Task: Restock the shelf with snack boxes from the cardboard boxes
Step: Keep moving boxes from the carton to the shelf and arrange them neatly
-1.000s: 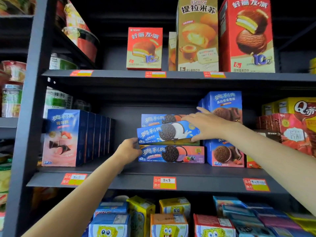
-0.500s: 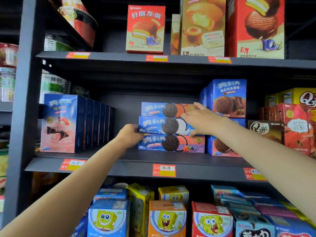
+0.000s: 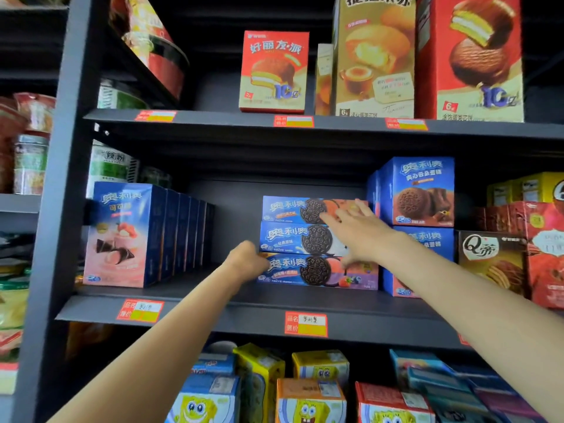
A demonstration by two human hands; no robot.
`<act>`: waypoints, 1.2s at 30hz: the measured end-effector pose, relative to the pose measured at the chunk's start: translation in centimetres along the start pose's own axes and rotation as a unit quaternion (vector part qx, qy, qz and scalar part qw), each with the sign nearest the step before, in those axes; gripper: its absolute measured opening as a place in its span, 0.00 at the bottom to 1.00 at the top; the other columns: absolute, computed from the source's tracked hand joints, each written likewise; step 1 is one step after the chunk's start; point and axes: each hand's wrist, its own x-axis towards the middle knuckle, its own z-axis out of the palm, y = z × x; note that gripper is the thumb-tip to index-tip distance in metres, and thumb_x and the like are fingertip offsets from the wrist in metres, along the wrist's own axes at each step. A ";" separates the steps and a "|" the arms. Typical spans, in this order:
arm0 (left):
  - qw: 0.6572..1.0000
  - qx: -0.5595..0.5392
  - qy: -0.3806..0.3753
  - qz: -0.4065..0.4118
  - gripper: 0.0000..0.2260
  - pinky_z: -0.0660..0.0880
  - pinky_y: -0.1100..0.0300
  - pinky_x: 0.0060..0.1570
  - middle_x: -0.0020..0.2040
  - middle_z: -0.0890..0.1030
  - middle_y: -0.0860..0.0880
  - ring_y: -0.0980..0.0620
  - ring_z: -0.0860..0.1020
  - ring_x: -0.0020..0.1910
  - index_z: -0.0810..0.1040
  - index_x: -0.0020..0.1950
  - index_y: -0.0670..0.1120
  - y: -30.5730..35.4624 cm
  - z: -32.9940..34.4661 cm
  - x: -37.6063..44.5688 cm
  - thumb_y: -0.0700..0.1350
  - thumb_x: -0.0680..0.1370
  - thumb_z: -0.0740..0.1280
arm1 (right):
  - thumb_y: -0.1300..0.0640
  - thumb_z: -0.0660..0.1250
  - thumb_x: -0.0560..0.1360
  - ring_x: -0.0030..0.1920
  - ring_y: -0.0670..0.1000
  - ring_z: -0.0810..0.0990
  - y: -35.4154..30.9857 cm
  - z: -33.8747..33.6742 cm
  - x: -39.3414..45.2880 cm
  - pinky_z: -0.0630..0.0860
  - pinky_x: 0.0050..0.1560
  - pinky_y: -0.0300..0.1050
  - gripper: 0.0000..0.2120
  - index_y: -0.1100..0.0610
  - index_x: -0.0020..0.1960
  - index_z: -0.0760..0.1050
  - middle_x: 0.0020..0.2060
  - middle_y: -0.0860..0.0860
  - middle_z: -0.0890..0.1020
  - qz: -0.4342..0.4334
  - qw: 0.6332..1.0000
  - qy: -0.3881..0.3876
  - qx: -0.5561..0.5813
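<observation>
Three flat blue Oreo boxes lie stacked on the middle shelf (image 3: 244, 309): a top box (image 3: 287, 209), a middle box (image 3: 287, 238) and a bottom box (image 3: 287, 267). My left hand (image 3: 245, 261) holds the left end of the middle box, its fingers curled there and partly hidden. My right hand (image 3: 358, 232) lies with straight, spread fingers on the front of the middle box, the fingertips reaching the top box. No cardboard box is in view.
A row of upright blue Oreo boxes (image 3: 122, 233) stands to the left of the stack, with a gap between them. Tall blue boxes (image 3: 418, 190) and a brown box (image 3: 491, 257) stand right of it. Pie boxes (image 3: 274, 71) fill the shelf above, SpongeBob cartons (image 3: 308, 401) the one below.
The middle Oreo box was tilted between my hands; it now lies flat in the stack. My right hand has slid from its right end onto its front.
</observation>
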 end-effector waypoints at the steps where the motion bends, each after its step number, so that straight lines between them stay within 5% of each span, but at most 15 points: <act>1: 0.999 0.007 0.043 0.004 0.17 0.67 0.59 0.45 0.59 0.75 0.39 0.41 0.74 0.59 0.70 0.60 0.34 0.0 -0.5 -0.7 0.41 0.76 0.66 | 0.42 0.71 0.69 0.75 0.57 0.52 -0.5 -0.2 0.0 0.40 0.74 0.55 0.48 0.56 0.77 0.46 0.74 0.58 0.56 -0.009 0.999 0.031 0.010; 6: 0.972 -0.021 0.189 0.136 0.22 0.68 0.53 0.58 0.65 0.69 0.41 0.43 0.71 0.62 0.64 0.68 0.39 -1.9 -2.9 -4.5 0.36 0.75 0.62 | 0.48 0.66 0.75 0.72 0.56 0.57 -6.6 -2.0 -0.4 0.45 0.73 0.48 0.33 0.55 0.75 0.56 0.72 0.55 0.60 -0.087 0.974 0.181 0.105; 12: 0.900 0.038 0.263 0.346 0.18 0.69 0.52 0.53 0.55 0.73 0.44 0.46 0.72 0.54 0.70 0.60 0.42 -9.1 -6.4 -12.2 0.36 0.70 0.59 | 0.61 0.66 0.70 0.62 0.61 0.70 -18.8 -4.6 -3.6 0.62 0.69 0.53 0.21 0.64 0.62 0.72 0.62 0.61 0.72 -0.144 0.871 0.368 0.291; 16: 0.898 0.049 0.271 0.343 0.12 0.68 0.52 0.47 0.51 0.72 0.48 0.47 0.70 0.49 0.67 0.54 0.46 -19.3 -8.4 -19.7 0.37 0.72 0.59 | 0.67 0.64 0.69 0.60 0.57 0.70 -31.0 -4.9 -9.2 0.67 0.64 0.47 0.17 0.66 0.58 0.74 0.59 0.61 0.74 -0.193 0.807 0.360 0.427; 22: 0.979 0.148 0.108 0.092 0.14 0.70 0.44 0.45 0.50 0.74 0.40 0.41 0.72 0.48 0.67 0.52 0.45 -41.8 -7.2 -36.5 0.38 0.67 0.56 | 0.63 0.62 0.70 0.62 0.58 0.68 -54.3 4.5 -21.0 0.67 0.63 0.47 0.23 0.65 0.65 0.68 0.62 0.62 0.71 -0.251 0.786 0.086 0.559; 25: 0.983 0.170 0.030 -0.063 0.14 0.71 0.43 0.47 0.51 0.75 0.38 0.41 0.71 0.50 0.65 0.53 0.48 -52.9 -4.8 -46.3 0.43 0.67 0.54 | 0.63 0.64 0.68 0.62 0.61 0.69 -65.9 12.3 -29.0 0.69 0.61 0.53 0.27 0.59 0.66 0.62 0.66 0.58 0.63 -0.264 0.783 -0.087 0.556; 28: 0.962 0.168 -0.014 -0.214 0.12 0.72 0.41 0.46 0.48 0.76 0.38 0.38 0.75 0.47 0.66 0.51 0.49 -61.8 -2.0 -55.6 0.50 0.71 0.54 | 0.64 0.64 0.68 0.65 0.60 0.68 -75.0 19.5 -37.5 0.70 0.62 0.51 0.28 0.62 0.67 0.65 0.69 0.57 0.56 -0.264 0.762 -0.265 0.529; 30: 0.933 0.168 -0.028 -0.316 0.23 0.71 0.42 0.48 0.47 0.76 0.37 0.37 0.74 0.48 0.71 0.52 0.43 -66.9 0.4 -61.2 0.60 0.73 0.52 | 0.62 0.64 0.70 0.66 0.59 0.66 -80.1 23.8 -42.8 0.66 0.64 0.46 0.24 0.63 0.65 0.67 0.68 0.57 0.60 -0.249 0.740 -0.370 0.504; 33: 0.884 0.169 -0.095 -0.424 0.17 0.70 0.43 0.47 0.46 0.75 0.34 0.34 0.73 0.47 0.74 0.50 0.34 -73.3 4.3 -68.5 0.45 0.73 0.54 | 0.60 0.64 0.74 0.62 0.59 0.70 -87.2 29.1 -49.3 0.66 0.62 0.46 0.18 0.64 0.61 0.70 0.61 0.60 0.69 -0.231 0.691 -0.499 0.469; 36: 0.854 0.166 -0.197 -0.452 0.16 0.71 0.46 0.51 0.51 0.75 0.37 0.35 0.74 0.52 0.72 0.61 0.39 -79.6 8.7 -73.9 0.37 0.74 0.58 | 0.59 0.63 0.75 0.61 0.59 0.72 -94.7 33.9 -53.5 0.66 0.60 0.47 0.16 0.64 0.60 0.70 0.59 0.61 0.72 -0.227 0.674 -0.546 0.443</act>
